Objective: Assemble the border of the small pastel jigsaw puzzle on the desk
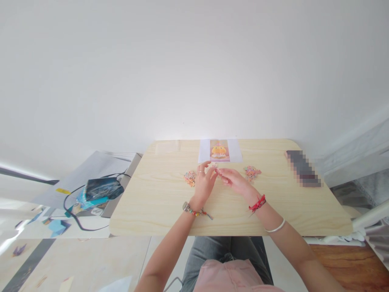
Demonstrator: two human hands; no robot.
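Observation:
My left hand (pixel 205 182) and my right hand (pixel 232 178) meet over the middle of the wooden table, fingertips almost touching. Between them are small pale pink pieces (pixel 216 167) that look like jigsaw pieces, partly covered by my fingers. The thumb and forefinger of each hand are pinched on them. To the left of my left hand lies a loose pile of orange and white jigsaw pieces (pixel 190 178). A second pile, of pink and multicoloured jigsaw pieces (pixel 252 172), lies right of my right hand. Just beyond my hands is a printed sheet (pixel 204 151) picturing a yellow-orange figure.
The light wooden tabletop (pixel 146 207) stands against a white wall. A dark, pixelated flat object (pixel 304 168) rests near its right edge. At left, a lower surface carries a dark and blue plastic bag (pixel 101 190) and a black cable (pixel 74 217).

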